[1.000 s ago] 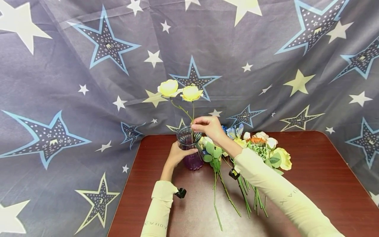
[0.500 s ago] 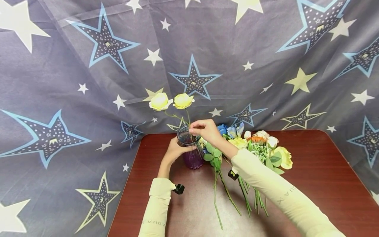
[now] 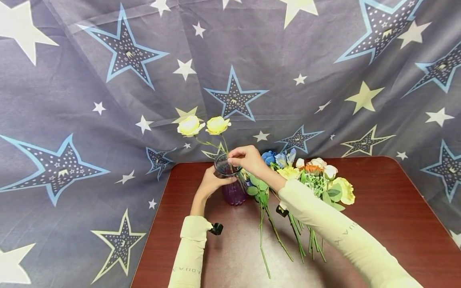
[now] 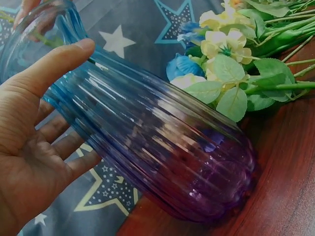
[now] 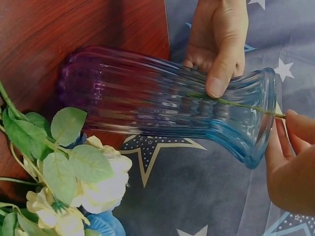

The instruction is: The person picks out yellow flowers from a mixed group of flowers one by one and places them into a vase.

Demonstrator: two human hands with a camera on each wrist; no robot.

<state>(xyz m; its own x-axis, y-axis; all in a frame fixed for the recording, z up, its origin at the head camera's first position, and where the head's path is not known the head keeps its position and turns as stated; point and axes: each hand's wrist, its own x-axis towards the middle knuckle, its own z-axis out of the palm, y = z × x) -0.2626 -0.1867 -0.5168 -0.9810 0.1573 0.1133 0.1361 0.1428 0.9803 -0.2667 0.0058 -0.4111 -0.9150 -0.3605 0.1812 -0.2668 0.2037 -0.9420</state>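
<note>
A ribbed glass vase (image 3: 235, 195), blue at the mouth and purple at the base, stands on the table. My left hand (image 3: 209, 185) holds it below the rim, thumb across the near side and fingers round the back, as the left wrist view shows. With thumb and fingertips, my right hand (image 3: 249, 161) pinches the green stem (image 5: 241, 104) of an artificial flower just at the vase's mouth. That stem reaches down inside the neck. Two yellow blooms (image 3: 217, 125) on a forked stem lean left above the rim.
Right of the vase lies a pile of artificial flowers (image 3: 317, 172), with blue, white, orange and yellow heads. Their green stems (image 3: 275, 232) point toward the table's front. A starry cloth (image 3: 165, 96) hangs behind the reddish-brown table (image 3: 389, 224).
The yellow blooms have come down and shifted left as the stem sank deeper into the vase. My right hand has moved slightly down and left; the left hand keeps its hold.
</note>
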